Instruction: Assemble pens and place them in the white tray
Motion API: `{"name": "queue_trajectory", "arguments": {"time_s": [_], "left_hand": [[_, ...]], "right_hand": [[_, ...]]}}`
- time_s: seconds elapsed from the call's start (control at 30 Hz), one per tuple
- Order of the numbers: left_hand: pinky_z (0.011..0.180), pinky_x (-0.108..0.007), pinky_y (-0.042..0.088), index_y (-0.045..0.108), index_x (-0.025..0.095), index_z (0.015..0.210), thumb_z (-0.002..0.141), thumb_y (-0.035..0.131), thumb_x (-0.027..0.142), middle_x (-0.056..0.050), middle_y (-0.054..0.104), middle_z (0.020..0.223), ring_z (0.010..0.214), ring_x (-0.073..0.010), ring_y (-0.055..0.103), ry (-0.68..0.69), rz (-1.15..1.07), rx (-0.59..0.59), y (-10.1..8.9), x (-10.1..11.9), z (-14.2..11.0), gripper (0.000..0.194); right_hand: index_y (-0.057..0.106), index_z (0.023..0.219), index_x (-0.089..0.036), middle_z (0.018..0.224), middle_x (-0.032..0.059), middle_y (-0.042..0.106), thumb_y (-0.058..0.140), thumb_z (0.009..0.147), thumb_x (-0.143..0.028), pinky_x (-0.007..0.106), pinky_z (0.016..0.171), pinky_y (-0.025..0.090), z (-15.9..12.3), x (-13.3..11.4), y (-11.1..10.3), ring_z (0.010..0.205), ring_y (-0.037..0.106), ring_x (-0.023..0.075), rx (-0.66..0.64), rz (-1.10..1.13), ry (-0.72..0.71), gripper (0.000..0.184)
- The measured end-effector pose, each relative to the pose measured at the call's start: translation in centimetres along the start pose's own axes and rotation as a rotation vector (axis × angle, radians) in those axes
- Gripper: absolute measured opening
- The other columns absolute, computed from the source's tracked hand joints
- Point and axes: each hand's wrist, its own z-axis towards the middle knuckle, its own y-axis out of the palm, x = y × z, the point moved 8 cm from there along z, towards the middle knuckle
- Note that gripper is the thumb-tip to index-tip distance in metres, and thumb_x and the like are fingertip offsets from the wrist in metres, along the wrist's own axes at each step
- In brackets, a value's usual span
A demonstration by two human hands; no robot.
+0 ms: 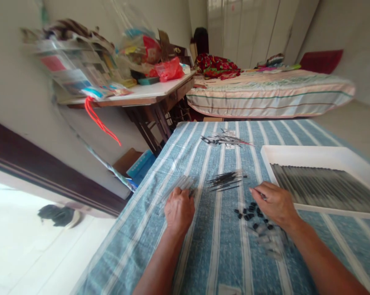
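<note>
My left hand (179,211) is at the near end of a pile of clear pen barrels (183,181). Its fingers are curled down and closed, and whatever lies under them is hidden. My right hand (274,203) is closed in a pinch above the table, beside the small black plugs (249,209); what it pinches is too small to make out. Nearer to me, below the plugs, lie several translucent pen caps (271,239), partly behind the right wrist. Thin black refills (224,180) form a loose bundle between my two hands.
At right a white tray (308,151) holds a row of dark-cored pens (326,184). Another pile of thin pieces (223,140) lies toward the far edge of the striped cloth (203,262). A cluttered side table (160,92) stands at the left, with a bed (271,92) beyond.
</note>
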Motion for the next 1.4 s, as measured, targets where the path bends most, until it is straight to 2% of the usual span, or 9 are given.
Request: {"name": "queue_trajectory", "arguments": {"time_s": [0.23, 0.4, 0.53, 0.8, 0.9, 1.03, 1.17, 1.27, 1.4], "left_hand": [[0.062, -0.028, 0.038, 0.064, 0.018, 0.075, 0.081, 0.046, 0.025, -0.008, 0.062, 0.083, 0.076, -0.0222, 0.06, 0.025, -0.009, -0.032, 0.4, 0.3, 0.0, 0.02], [0.065, -0.029, 0.038, 0.064, 0.019, 0.075, 0.082, 0.048, 0.028, -0.008, 0.061, 0.081, 0.079, -0.0239, 0.058, 0.066, -0.095, 0.095, -0.4, 1.2, -0.1, 0.02], [0.068, -0.027, 0.039, 0.063, 0.02, 0.074, 0.079, 0.054, 0.03, -0.006, 0.061, 0.079, 0.075, -0.0211, 0.058, 0.11, -0.41, 0.212, -0.9, 1.7, -0.5, 0.014], [0.059, -0.025, 0.037, 0.06, 0.022, 0.072, 0.075, 0.057, 0.035, 0.002, 0.056, 0.059, 0.055, -0.0145, 0.052, 0.131, -0.839, 0.034, 0.8, 3.3, -1.2, 0.014], [0.055, -0.025, 0.035, 0.058, 0.021, 0.07, 0.074, 0.058, 0.035, 0.004, 0.052, 0.053, 0.052, -0.0139, 0.05, 0.091, -0.915, -0.042, 1.6, 3.5, -1.3, 0.015], [0.052, -0.024, 0.034, 0.056, 0.02, 0.07, 0.076, 0.056, 0.034, 0.004, 0.051, 0.05, 0.049, -0.0135, 0.051, 0.071, -0.966, -0.129, 2.5, 3.8, -1.3, 0.015], [0.049, -0.023, 0.034, 0.055, 0.02, 0.068, 0.075, 0.056, 0.033, 0.005, 0.05, 0.047, 0.046, -0.013, 0.051, 0.054, -1.005, -0.163, 2.7, 4.0, -1.3, 0.015], [0.048, -0.023, 0.033, 0.056, 0.019, 0.068, 0.074, 0.056, 0.032, 0.005, 0.051, 0.048, 0.046, -0.0129, 0.051, 0.055, -1.008, -0.166, 2.4, 4.1, -1.4, 0.014], [0.051, -0.024, 0.035, 0.056, 0.019, 0.067, 0.074, 0.055, 0.03, 0.004, 0.051, 0.05, 0.048, -0.0129, 0.051, 0.067, -0.977, -0.166, 2.0, 4.4, -1.6, 0.013]], "right_hand": [[0.055, 0.052, -0.019, 0.057, 0.0002, 0.055, 0.044, 0.087, -0.031, 0.023, 0.055, 0.032, 0.1, 0.6, 0.9, 0.054, 0.051, 0.0114, -0.101, -0.013, 0.051, 0.038], [0.062, 0.062, -0.019, 0.063, 0.001, 0.06, 0.044, 0.087, -0.031, 0.022, 0.06, 0.036, 0.2, 1.2, 1.4, 0.061, 0.056, 0.0127, -0.168, 0.051, 0.111, 0.032], [0.067, 0.086, -0.019, 0.076, 0.002, 0.067, 0.048, 0.084, -0.029, 0.022, 0.066, 0.039, 0.2, 1.6, 1.6, 0.069, 0.061, 0.0143, -0.213, 0.107, 0.151, 0.022], [0.068, 0.082, -0.022, 0.081, 0.0004, 0.069, 0.05, 0.081, -0.024, 0.022, 0.064, 0.035, -0.2, 1.4, 2.7, 0.075, 0.061, 0.0152, -0.514, 0.045, 0.119, 0.017], [0.068, 0.082, -0.022, 0.081, 0.0004, 0.069, 0.05, 0.082, -0.025, 0.022, 0.064, 0.036, -0.2, 1.5, 2.6, 0.074, 0.06, 0.0149, -0.501, 0.019, 0.129, 0.018], [0.068, 0.086, -0.021, 0.087, 0.0041, 0.067, 0.046, 0.086, -0.022, 0.026, 0.071, 0.039, 0.1, 0.9, 2.6, 0.08, 0.059, 0.017, -0.371, -0.034, 0.072, 0.022], [0.066, 0.101, -0.018, 0.108, 0.0084, 0.064, 0.043, 0.088, -0.019, 0.032, 0.086, 0.04, 0.2, -0.4, 3.2, 0.102, 0.053, 0.0219, -0.274, -0.019, -0.05, 0.027], [0.06, 0.114, -0.015, 0.121, 0.0099, 0.058, 0.038, 0.089, -0.015, 0.036, 0.093, 0.036, 0.0, -1.1, 4.2, 0.115, 0.045, 0.0235, -0.296, -0.008, -0.119, 0.034], [0.058, 0.116, -0.014, 0.11, 0.01, 0.061, 0.036, 0.087, -0.008, 0.034, 0.087, 0.037, -0.1, -1.2, 5.0, 0.104, 0.049, 0.0228, -0.368, -0.055, -0.098, 0.037]]}}
